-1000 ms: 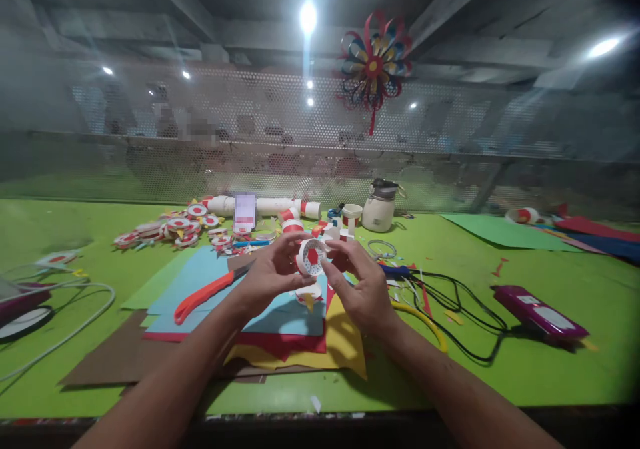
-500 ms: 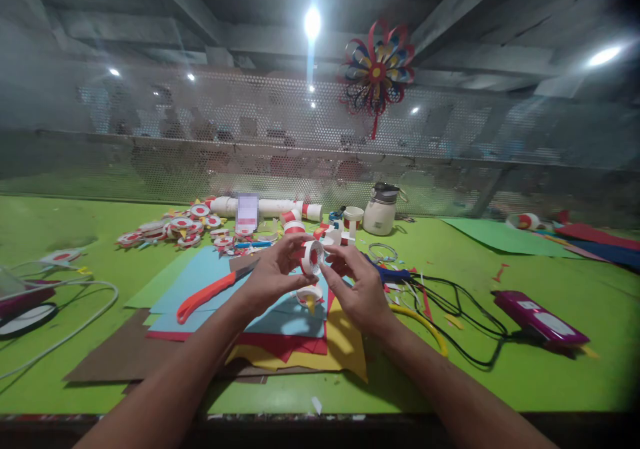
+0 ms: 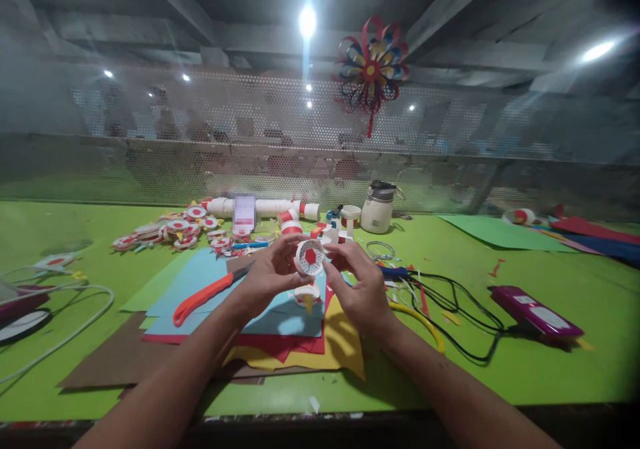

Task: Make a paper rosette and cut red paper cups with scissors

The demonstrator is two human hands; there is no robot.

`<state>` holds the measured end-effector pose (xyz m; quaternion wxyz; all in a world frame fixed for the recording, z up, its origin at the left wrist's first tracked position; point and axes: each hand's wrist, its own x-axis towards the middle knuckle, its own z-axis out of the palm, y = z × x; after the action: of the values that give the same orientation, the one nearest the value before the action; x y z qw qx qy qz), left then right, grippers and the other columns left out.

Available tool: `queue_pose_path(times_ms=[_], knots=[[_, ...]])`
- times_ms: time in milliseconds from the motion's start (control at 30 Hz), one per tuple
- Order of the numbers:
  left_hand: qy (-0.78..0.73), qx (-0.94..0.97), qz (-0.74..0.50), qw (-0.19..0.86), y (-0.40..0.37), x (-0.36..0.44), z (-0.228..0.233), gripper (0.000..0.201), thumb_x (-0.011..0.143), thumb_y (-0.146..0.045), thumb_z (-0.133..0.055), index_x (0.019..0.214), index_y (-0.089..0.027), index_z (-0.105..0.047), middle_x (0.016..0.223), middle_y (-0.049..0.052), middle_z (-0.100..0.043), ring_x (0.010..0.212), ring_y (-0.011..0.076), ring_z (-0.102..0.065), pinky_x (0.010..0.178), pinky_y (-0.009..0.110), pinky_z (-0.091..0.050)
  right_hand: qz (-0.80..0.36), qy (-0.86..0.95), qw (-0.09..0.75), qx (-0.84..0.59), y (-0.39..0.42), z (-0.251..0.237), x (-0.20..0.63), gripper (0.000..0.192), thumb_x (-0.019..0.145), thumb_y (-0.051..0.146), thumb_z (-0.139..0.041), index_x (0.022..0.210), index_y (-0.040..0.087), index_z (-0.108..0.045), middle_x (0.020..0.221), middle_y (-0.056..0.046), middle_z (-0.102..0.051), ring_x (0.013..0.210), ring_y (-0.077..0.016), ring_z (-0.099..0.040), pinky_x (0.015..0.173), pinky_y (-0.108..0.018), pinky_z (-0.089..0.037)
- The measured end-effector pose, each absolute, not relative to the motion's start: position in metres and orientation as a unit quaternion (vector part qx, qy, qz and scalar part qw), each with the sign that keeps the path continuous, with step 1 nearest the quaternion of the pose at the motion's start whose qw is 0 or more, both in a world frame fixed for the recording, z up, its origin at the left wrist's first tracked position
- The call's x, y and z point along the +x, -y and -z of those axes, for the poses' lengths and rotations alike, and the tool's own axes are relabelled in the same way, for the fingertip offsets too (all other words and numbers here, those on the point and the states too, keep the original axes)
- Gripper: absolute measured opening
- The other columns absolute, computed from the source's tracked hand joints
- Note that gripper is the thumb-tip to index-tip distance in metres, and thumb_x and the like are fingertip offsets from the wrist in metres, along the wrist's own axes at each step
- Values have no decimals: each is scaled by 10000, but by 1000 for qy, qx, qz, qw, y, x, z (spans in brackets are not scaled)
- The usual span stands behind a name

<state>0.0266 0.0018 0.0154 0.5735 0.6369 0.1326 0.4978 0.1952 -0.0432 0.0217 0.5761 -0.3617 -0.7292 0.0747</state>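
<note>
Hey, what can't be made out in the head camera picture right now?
Head view:
- Short white-and-red cylinder: far end, hidden by its front and the left hand.
- Orange-handled knife: blade's far end, behind the left hand.
- Upright white-screened phone: text, blurred.
- Purple object: cut off by the left edge.

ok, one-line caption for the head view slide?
Left hand holds a round red-and-white piece, right hand at its rim, above layered coloured sheets on a green table.
</note>
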Motion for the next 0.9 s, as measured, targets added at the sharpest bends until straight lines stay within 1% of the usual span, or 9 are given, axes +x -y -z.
queue_pose_path(times_ms=[133, 200, 267, 367, 433, 533, 633, 767, 900], knots=[[-131, 635, -499, 575, -1, 27, -16, 543, 633, -69, -747, 1108, -258, -565, 1131, 43, -585, 1048, 198, -533, 832, 289, -470, -67, 730, 578, -358, 43, -21, 195, 229, 854, 143, -529, 1075, 179, -576, 925, -45, -544, 746, -143, -546, 695, -305, -490], [-128, 638, -499, 573, -1, 27, -17, 535, 632, -69, -749, 1101, -253, -570, 1146, 46, -580, 1065, 202, -523, 848, 299, -464, -58, 736, 571, -359, 44, -23, 196, 245, 854, 148, -527, 1091, 192, -570, 943, -49, -554, 782, -156, -549, 717, -322, -493], [-126, 646, -496, 566, -1, 28, -18, 521, 632, -80, -752, 1094, -248, -577, 1161, 52, -576, 1065, 206, -523, 852, 306, -462, -41, 747, 558, -358, 46, -25, 196, 285, 840, 158, -547, 1121, 204, -559, 995, -60, -557, 884, -185, -546, 797, -362, -485], [-125, 671, -493, 540, -4, 28, -15, 507, 643, -108, -753, 1099, -250, -584, 1158, 58, -582, 1055, 206, -535, 869, 315, -451, -24, 765, 532, -363, 47, -28, 195, 430, 790, 191, -623, 1203, 218, -510, 1133, -92, -517, 1080, -239, -487, 934, -435, -428], [-131, 693, -491, 511, -7, 28, -11, 511, 658, -122, -746, 1123, -259, -582, 1173, 61, -577, 1082, 208, -532, 899, 316, -432, -35, 774, 512, -370, 47, -28, 195, 503, 779, 209, -643, 1250, 236, -468, 1190, -104, -489, 1131, -253, -462, 949, -454, -422], [-151, 720, -483, 476, -9, 29, -5, 517, 686, -139, -725, 1162, -261, -565, 1233, 78, -542, 1142, 224, -504, 926, 329, -420, -50, 785, 496, -368, 43, -26, 196, 496, 795, 206, -629, 1257, 255, -454, 1175, -95, -507, 1095, -237, -494, 933, -443, -442], [-158, 726, -484, 462, -9, 32, -3, 508, 702, -149, -708, 1170, -252, -539, 1236, 91, -529, 1134, 231, -512, 931, 357, -422, -47, 793, 490, -359, 39, -24, 197, 497, 790, 183, -633, 1253, 248, -466, 1140, -84, -534, 1047, -217, -520, 928, -417, -450], [-155, 739, -494, 431, -5, 35, -5, 535, 687, -132, -711, 1168, -256, -511, 1258, 99, -506, 1125, 227, -519, 901, 346, -442, -59, 798, 484, -354, 37, -24, 199, 486, 776, 183, -647, 1236, 239, -500, 1117, -78, -557, 1008, -209, -539, 893, -403, -475], [-219, 776, -464, 367, -10, 27, -14, 636, 636, -196, -747, 1220, -241, -498, 1237, 111, -544, 1124, 233, -520, 870, 338, -454, -121, 750, 521, -389, 27, -22, 206, 371, 798, 250, -620, 1162, 224, -559, 1079, -73, -586, 879, -182, -589, 756, -355, -529]])
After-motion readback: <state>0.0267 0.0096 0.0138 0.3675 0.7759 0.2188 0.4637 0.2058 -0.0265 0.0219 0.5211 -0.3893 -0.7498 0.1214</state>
